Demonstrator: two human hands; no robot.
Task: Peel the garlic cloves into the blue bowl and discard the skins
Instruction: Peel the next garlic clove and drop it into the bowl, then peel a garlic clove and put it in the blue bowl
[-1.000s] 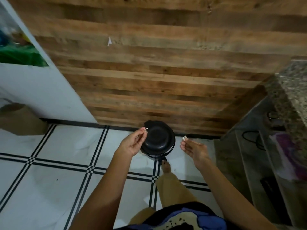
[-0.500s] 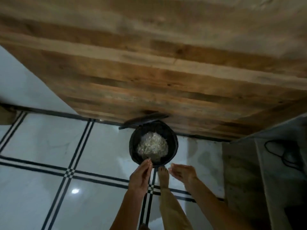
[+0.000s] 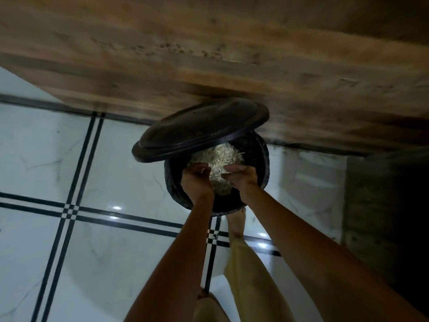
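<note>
- The trouser leg (image 3: 246,263) reaches forward from below the camera, and the bare foot (image 3: 236,220) sits right at the near base of the bin (image 3: 173,184). It is probably pressing a pedal, though the pedal itself is hidden.
- Both forearms stretch out so that the hands meet over the bin's mouth rather than beside it. That way, anything let go falls inside and not on the floor (image 3: 111,159).
- The left hand (image 3: 197,180) and the right hand (image 3: 241,177) are close together but not touching, with their fingers curved downward over the opening. The picture is blurred here, so I cannot tell whether either hand pinches a skin or has let go.
- The garlic skins (image 3: 220,156) lie as a pale, flaky heap inside the bin, just beyond and below the fingertips. This looks like the discarding step of the task.
- The lid (image 3: 199,129) is tilted up at the far side. It hangs over the back half of the opening, leaving the front half free for the hands.
- The bin stands against the foot of the wooden wall (image 3: 209,54), out of the walkway.
- Neither the blue bowl nor the peeled cloves are in view.
</note>
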